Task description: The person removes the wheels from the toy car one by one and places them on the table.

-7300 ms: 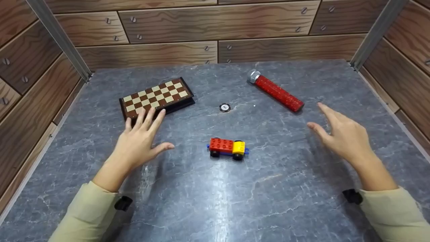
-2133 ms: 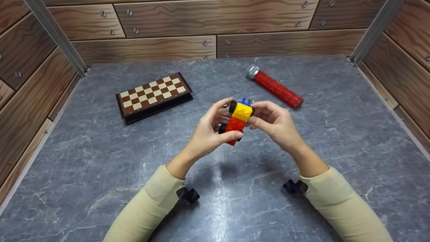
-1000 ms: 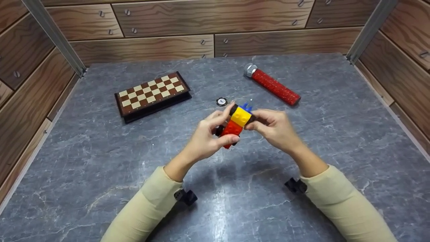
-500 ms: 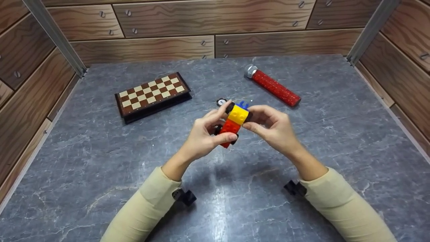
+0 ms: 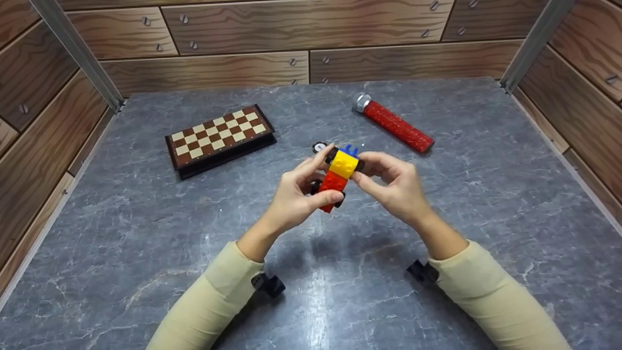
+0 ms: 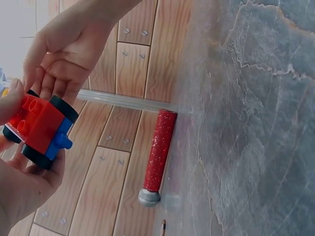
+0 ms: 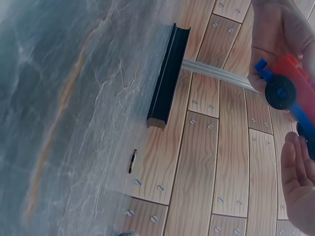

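A toy car (image 5: 335,178) of red and yellow bricks on a blue base with black wheels is held above the table, its yellow end tilted away. My left hand (image 5: 294,199) grips it, thumb across the red brick and fingers around the far side. With thumb and fingers, my right hand (image 5: 396,187) pinches the wheel beside the yellow brick. In the left wrist view, the red rear brick (image 6: 37,123) and a blue knob (image 6: 62,141) face the camera. The right wrist view shows a rear wheel (image 7: 280,92) side-on; that car's front is partly out of frame.
On the table (image 5: 170,233), a folded chessboard box (image 5: 221,138) lies at the back left. A red glittery microphone (image 5: 396,124) is at the back right. A poker chip (image 5: 319,147) shows just beyond my left fingertips. Wood-patterned walls (image 5: 233,29) enclose the table.
The toy car was on the table, with both hands apart and spread; it is now lifted and held between them. Over the last second, car and hands have shifted only slightly.
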